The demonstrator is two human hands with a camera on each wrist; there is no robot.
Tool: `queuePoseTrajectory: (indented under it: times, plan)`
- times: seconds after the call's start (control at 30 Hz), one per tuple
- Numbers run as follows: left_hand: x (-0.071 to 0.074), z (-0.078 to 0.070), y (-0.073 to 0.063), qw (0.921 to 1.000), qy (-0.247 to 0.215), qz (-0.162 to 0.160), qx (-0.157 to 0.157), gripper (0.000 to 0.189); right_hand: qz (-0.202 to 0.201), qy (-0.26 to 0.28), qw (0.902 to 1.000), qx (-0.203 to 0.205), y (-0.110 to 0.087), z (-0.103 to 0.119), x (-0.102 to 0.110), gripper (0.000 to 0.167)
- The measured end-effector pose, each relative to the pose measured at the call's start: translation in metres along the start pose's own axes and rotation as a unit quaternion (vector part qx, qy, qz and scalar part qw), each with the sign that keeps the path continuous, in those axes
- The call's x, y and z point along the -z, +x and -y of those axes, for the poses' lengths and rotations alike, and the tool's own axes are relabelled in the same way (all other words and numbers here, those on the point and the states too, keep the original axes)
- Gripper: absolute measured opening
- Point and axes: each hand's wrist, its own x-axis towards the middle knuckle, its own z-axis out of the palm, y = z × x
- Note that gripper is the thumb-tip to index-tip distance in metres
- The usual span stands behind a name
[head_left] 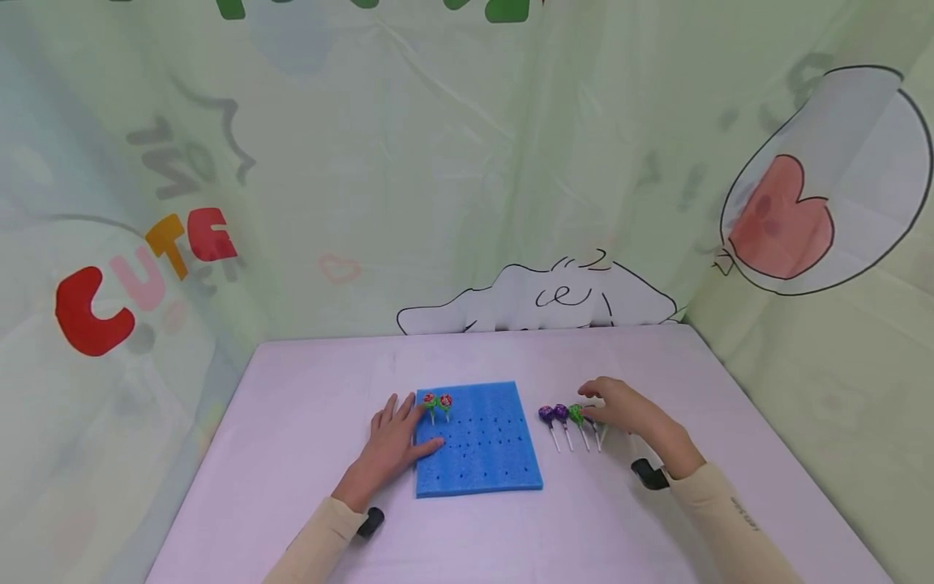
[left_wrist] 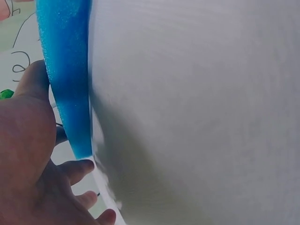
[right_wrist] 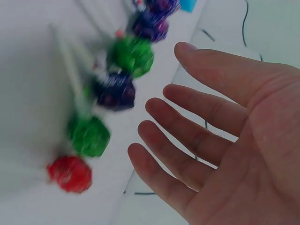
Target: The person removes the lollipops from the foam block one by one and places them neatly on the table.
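A blue foam board (head_left: 481, 480) dotted with small holes lies on the table. Two red-and-green lollipops (head_left: 446, 401) stand upright near its far left corner. My left hand (head_left: 390, 444) rests at the board's left edge with fingers spread, the thumb reaching over the top. To the right, several lollipops lie in a row, among them a purple lollipop (head_left: 546, 414), a green lollipop (right_wrist: 89, 136) and a red lollipop (right_wrist: 72, 173). Above the row's right end hovers my right hand (head_left: 623, 405). Its fingers are extended and hold nothing, as the right wrist view shows.
The pale table (head_left: 328, 365) runs back to a printed curtain (head_left: 438, 178) that also hangs along both sides. A dark wrist device (head_left: 649, 474) is on the right wrist, and a similar device (head_left: 370, 521) on the left.
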Motion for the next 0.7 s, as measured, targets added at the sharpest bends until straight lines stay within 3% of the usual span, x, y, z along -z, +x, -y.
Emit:
queuePoseTrajectory:
  times: [0.3, 0.7]
  plan:
    - [0.001, 0.000, -0.001, 1.0000, -0.005, 0.006, 0.006, 0.078, -0.018, -0.014, 0.9995, 0.022, 0.010, 0.033, -0.013, 0.036]
    - [0.005, -0.005, -0.001, 0.9999, -0.008, 0.009, 0.011, 0.077, -0.086, -0.034, 0.9915, 0.091, 0.023, 0.077, -0.020, 0.038]
